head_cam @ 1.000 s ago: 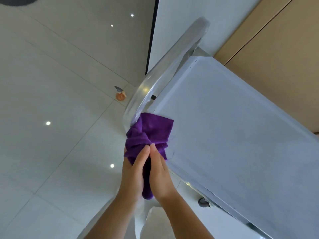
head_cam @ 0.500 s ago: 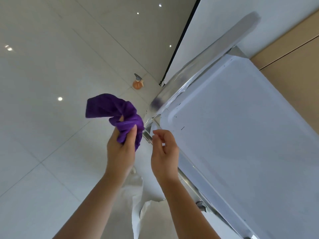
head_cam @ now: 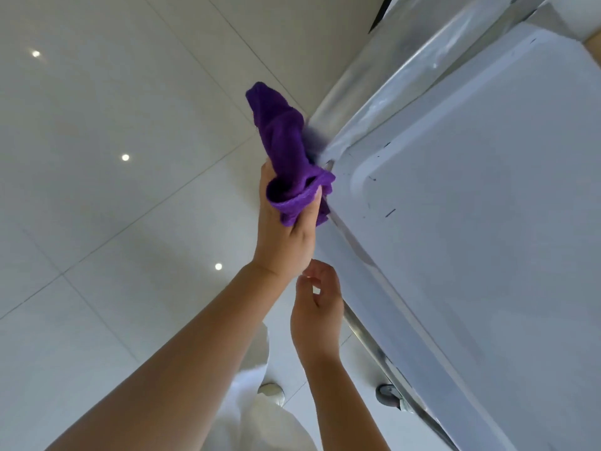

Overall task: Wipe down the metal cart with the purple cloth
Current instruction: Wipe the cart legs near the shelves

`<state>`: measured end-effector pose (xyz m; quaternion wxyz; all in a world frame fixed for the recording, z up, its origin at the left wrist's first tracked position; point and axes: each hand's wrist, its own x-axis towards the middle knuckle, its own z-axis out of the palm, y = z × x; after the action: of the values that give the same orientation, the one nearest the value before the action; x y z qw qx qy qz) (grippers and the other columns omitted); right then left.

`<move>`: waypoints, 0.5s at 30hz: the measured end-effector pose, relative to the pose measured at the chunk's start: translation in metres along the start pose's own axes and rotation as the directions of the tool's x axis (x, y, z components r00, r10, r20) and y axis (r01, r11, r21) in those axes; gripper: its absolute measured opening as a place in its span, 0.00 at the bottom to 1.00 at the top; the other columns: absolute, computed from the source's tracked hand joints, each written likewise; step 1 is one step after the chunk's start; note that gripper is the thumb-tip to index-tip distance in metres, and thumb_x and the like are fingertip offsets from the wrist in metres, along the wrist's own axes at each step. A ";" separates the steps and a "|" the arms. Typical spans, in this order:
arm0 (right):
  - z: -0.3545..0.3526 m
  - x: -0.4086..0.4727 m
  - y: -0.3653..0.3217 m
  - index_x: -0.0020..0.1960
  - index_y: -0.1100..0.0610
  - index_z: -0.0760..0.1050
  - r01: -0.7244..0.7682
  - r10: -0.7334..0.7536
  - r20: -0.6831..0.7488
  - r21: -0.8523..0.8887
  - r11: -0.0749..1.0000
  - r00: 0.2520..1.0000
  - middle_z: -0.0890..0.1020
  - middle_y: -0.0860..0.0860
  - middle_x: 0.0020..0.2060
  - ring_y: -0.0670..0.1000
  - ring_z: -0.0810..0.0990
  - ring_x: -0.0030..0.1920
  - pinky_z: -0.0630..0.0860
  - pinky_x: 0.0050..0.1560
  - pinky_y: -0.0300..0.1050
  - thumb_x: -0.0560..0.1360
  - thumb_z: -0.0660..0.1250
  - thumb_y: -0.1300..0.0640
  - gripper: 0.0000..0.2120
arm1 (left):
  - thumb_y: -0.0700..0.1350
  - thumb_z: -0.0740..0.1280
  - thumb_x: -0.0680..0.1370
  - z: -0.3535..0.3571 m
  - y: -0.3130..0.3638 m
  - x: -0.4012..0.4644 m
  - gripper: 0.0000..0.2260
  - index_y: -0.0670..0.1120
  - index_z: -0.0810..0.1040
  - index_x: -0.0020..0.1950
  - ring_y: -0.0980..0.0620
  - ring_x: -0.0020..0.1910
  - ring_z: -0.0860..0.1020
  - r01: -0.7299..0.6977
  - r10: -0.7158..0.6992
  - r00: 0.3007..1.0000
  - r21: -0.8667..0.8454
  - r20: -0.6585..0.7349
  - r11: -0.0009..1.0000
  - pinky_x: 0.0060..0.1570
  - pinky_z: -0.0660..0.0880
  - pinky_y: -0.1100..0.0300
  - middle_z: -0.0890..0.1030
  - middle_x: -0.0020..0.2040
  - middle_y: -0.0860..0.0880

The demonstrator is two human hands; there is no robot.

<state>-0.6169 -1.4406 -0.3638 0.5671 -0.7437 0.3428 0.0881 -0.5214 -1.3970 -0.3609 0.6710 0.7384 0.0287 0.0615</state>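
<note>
The metal cart [head_cam: 487, 222] fills the right half of the head view, its top covered in pale film, with a shiny tubular handle [head_cam: 374, 89] running along its far-left end. My left hand [head_cam: 286, 236] grips the bunched purple cloth [head_cam: 286, 151] and holds it against the cart's near-left corner, at the base of the handle. The cloth's upper end stands up past my fingers. My right hand [head_cam: 317, 304] hovers just below, beside the cart's front edge, fingers loosely curled and holding nothing.
Glossy white floor tiles [head_cam: 113, 206] spread across the left, with ceiling lights reflected in them. A cart caster [head_cam: 388, 395] sits below the front rail. My white trousers and a shoe [head_cam: 271, 390] show at the bottom. A white wall rises behind the cart handle.
My left hand has carried the cloth from open air to the cart's corner by the handle. My right hand has dropped back and lower. The view has shifted toward the cart.
</note>
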 end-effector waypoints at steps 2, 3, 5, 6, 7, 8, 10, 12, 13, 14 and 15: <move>0.008 0.014 0.011 0.63 0.52 0.70 0.056 -0.056 0.033 0.020 0.998 0.998 0.75 0.48 0.59 0.39 0.73 0.56 0.71 0.54 0.33 0.76 0.58 0.66 0.18 | 0.56 0.58 0.76 0.006 -0.014 -0.006 0.09 0.54 0.69 0.52 0.69 0.49 0.73 0.084 -0.085 0.996 -0.063 -0.016 0.995 0.51 0.68 0.74 0.73 0.49 0.57; 0.010 0.021 0.014 0.67 0.52 0.67 0.092 -0.093 0.048 0.026 0.995 0.994 0.73 0.48 0.62 0.42 0.72 0.61 0.72 0.60 0.40 0.76 0.57 0.67 0.22 | 0.58 0.57 0.74 0.009 -0.023 -0.010 0.14 0.50 0.71 0.53 0.65 0.48 0.75 0.126 -0.128 0.992 -0.086 -0.015 0.988 0.50 0.69 0.73 0.75 0.48 0.54; 0.013 0.035 0.020 0.73 0.50 0.59 0.174 -0.177 0.080 0.033 0.984 0.981 0.68 0.47 0.68 0.44 0.68 0.67 0.70 0.66 0.50 0.75 0.54 0.71 0.31 | 0.59 0.57 0.72 0.012 -0.043 -0.012 0.26 0.39 0.71 0.58 0.58 0.49 0.75 0.141 -0.143 0.990 -0.088 -0.017 0.986 0.50 0.71 0.71 0.76 0.51 0.47; 0.014 0.042 0.023 0.75 0.49 0.56 0.215 -0.217 0.102 0.032 0.976 0.971 0.67 0.47 0.70 0.44 0.66 0.69 0.68 0.68 0.50 0.74 0.54 0.72 0.33 | 0.59 0.58 0.72 0.013 -0.049 -0.011 0.29 0.36 0.69 0.60 0.56 0.50 0.75 0.126 -0.127 0.992 -0.081 -0.010 0.989 0.50 0.71 0.71 0.76 0.53 0.44; 0.014 0.050 0.026 0.75 0.49 0.54 0.255 -0.256 0.124 0.021 0.967 0.959 0.66 0.48 0.71 0.45 0.65 0.70 0.68 0.69 0.50 0.75 0.53 0.73 0.34 | 0.58 0.58 0.73 0.014 -0.054 -0.010 0.30 0.33 0.69 0.61 0.56 0.51 0.75 0.097 -0.097 0.995 -0.068 0.003 0.993 0.51 0.71 0.71 0.76 0.54 0.42; 0.014 0.056 0.028 0.76 0.49 0.53 0.296 -0.294 0.149 0.006 0.955 0.944 0.66 0.48 0.71 0.47 0.66 0.70 0.68 0.69 0.50 0.75 0.54 0.72 0.34 | 0.57 0.57 0.74 0.014 -0.059 -0.009 0.30 0.32 0.69 0.61 0.56 0.51 0.75 0.058 -0.057 0.998 -0.049 0.016 0.997 0.52 0.70 0.72 0.76 0.54 0.41; 0.016 0.067 0.032 0.75 0.44 0.53 0.369 -0.358 0.196 -0.017 0.929 0.913 0.70 0.48 0.68 0.50 0.72 0.66 0.71 0.65 0.51 0.76 0.55 0.70 0.34 | 0.56 0.57 0.75 0.014 -0.074 -0.007 0.29 0.31 0.70 0.61 0.59 0.53 0.75 -0.001 0.002 1.000 -0.015 0.028 1.000 0.54 0.69 0.72 0.76 0.55 0.42; 0.020 0.078 0.037 0.68 0.33 0.54 0.415 -0.397 0.213 -0.043 0.909 0.893 0.73 0.46 0.64 0.49 0.74 0.63 0.74 0.61 0.51 0.76 0.57 0.70 0.36 | 0.55 0.58 0.75 0.014 -0.089 -0.006 0.28 0.31 0.69 0.62 0.61 0.54 0.74 -0.016 0.016 0.999 -0.006 0.028 1.000 0.57 0.69 0.70 0.76 0.56 0.43; 0.022 0.083 0.040 0.65 0.31 0.55 0.444 -0.422 0.208 -0.070 0.893 0.882 0.72 0.43 0.64 0.48 0.73 0.64 0.74 0.61 0.52 0.75 0.58 0.70 0.36 | 0.55 0.58 0.76 0.014 -0.098 -0.006 0.28 0.31 0.69 0.63 0.58 0.56 0.75 -0.015 0.015 0.999 -0.004 0.046 1.000 0.58 0.70 0.69 0.76 0.57 0.42; 0.025 0.089 0.045 0.66 0.33 0.55 0.470 -0.443 0.202 -0.113 0.875 0.874 0.70 0.42 0.65 0.47 0.70 0.67 0.72 0.64 0.53 0.75 0.59 0.70 0.36 | 0.54 0.58 0.76 0.014 -0.109 -0.005 0.29 0.31 0.68 0.64 0.54 0.57 0.75 -0.018 0.018 0.997 -0.004 0.072 1.000 0.58 0.70 0.67 0.76 0.58 0.41; 0.028 0.095 0.051 0.70 0.37 0.55 0.484 -0.450 0.200 -0.173 0.858 0.870 0.67 0.43 0.69 0.48 0.65 0.71 0.68 0.68 0.55 0.75 0.59 0.69 0.35 | 0.54 0.59 0.76 0.013 -0.119 -0.004 0.29 0.31 0.68 0.64 0.51 0.58 0.75 -0.022 0.022 0.995 -0.003 0.102 1.000 0.58 0.71 0.67 0.76 0.58 0.40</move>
<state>-0.5698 -1.4608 -0.4629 0.5111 -0.8532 0.0955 0.0412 -0.5191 -1.3989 -0.4803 0.6714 0.7403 -0.0139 0.0310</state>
